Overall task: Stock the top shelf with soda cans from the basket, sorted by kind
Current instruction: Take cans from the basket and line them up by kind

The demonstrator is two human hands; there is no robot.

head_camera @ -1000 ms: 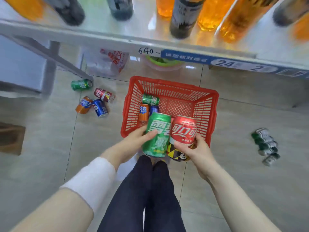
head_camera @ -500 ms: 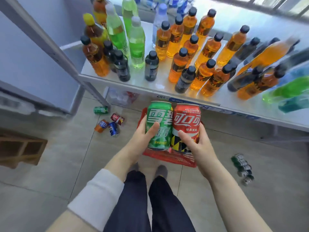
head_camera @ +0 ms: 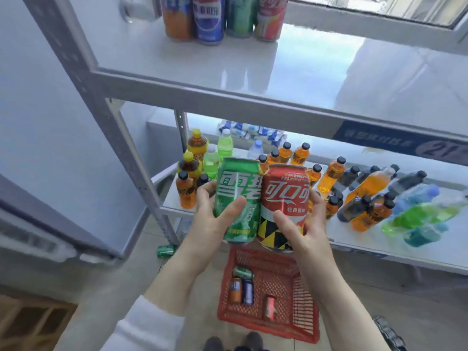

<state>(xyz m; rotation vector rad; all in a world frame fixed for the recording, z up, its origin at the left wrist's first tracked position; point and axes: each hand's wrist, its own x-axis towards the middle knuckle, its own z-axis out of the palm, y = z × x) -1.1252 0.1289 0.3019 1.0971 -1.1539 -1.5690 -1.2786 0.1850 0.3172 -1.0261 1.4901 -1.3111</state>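
Gripping — L hand [head_camera: 206,224] round glossy cylindrical green can [head_camera: 238,188], R hand [head_camera: 310,233] round red can [head_camera: 286,196] — over lattice basket [head_camera: 306,307].

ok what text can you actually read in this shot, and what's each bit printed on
"雪碧": green can, big white characters.
"可口可": red can; the rest curves out of sight.
"21": blue strip on the front edge of the upper shelf; its white characters are blurred.
Blurred: small print on both those cans; logo on the blue can on that shelf.
Too small: labels on the bottles and the cans in the basket.
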